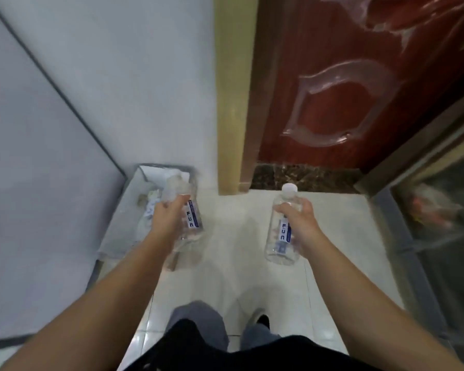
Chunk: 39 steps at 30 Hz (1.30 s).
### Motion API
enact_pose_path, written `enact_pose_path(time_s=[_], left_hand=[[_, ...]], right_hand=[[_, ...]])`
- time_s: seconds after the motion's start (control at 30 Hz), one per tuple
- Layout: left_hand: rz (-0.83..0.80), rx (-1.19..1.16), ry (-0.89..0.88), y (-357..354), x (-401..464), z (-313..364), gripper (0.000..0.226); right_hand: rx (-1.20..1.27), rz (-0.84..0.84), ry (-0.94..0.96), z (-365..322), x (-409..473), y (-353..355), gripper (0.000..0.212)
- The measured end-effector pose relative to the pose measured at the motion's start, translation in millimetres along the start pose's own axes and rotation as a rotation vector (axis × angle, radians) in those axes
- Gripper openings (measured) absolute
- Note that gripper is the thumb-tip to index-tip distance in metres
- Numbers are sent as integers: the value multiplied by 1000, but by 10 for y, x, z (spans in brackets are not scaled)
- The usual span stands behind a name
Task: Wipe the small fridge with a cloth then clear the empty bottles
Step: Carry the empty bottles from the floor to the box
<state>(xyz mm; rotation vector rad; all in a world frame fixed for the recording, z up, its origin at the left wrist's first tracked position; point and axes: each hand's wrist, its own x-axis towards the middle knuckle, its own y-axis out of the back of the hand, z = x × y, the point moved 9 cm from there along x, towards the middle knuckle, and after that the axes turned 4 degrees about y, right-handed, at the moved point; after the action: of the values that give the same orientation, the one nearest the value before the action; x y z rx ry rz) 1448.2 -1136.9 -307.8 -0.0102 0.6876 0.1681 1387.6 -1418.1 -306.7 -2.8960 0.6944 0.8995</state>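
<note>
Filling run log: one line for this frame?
left hand: holds bottle over bin | right hand: holds capped bottle | floor

1. Your left hand (169, 212) grips a bottle (190, 220) beside the bin (123, 218); the bin's mouth is open from above, though rubbish lies inside.
2. The white wall (51, 156) closes off the bin's left side and the back wall its far side, so you can reach it only from the right or from above.
3. Your right hand (296, 218) holds its bottle (280, 236) over bare floor (233, 236).
4. A doorframe (232, 103) and door (346, 76) block the way ahead.
5. A glass panel (439, 236) walls off your right.
</note>
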Motion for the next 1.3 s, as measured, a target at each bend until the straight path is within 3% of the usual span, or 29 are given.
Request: enact_pose_path(time_s=[0.03, 0.13, 0.23, 0.37, 0.53, 0.6, 0.7, 0.77, 0.87, 1.03, 1.3], left_hand=[[37, -30, 21, 85, 73, 18, 55], [190, -92, 53, 394, 256, 44, 45], [329, -182, 79, 660, 520, 58, 69], [443, -277, 124, 910, 884, 172, 66], [558, -386, 172, 1200, 1242, 246, 91], [616, -447, 202, 1262, 1286, 292, 81], [747, -524, 216, 1363, 1393, 291, 42], [854, -553, 257, 1442, 1497, 153, 35], [983, -654, 383, 1410, 1594, -133, 43], [1038, -744, 519, 1190, 2016, -637, 48], [975, -405, 601, 1385, 3346, -1650, 59]], right_hand=[[-19, -61, -5, -98, 149, -205, 45], [-110, -238, -42, -273, 526, -853, 44], [-201, -337, -32, -446, 892, -1439, 50], [-322, -433, -29, -687, 1245, -2100, 58], [-494, -586, 12, -987, 1556, -2858, 58], [-555, -650, 3, -1058, 1673, -3147, 54], [-703, -800, 18, -1035, 1842, -3637, 46], [-784, -899, 13, -956, 1991, -3991, 51], [-1003, -1032, 14, -815, 2210, -4403, 61], [-1166, -1147, 122, -492, 2566, -5001, 70], [-1372, -1349, 434, 1046, 3120, -5917, 70]])
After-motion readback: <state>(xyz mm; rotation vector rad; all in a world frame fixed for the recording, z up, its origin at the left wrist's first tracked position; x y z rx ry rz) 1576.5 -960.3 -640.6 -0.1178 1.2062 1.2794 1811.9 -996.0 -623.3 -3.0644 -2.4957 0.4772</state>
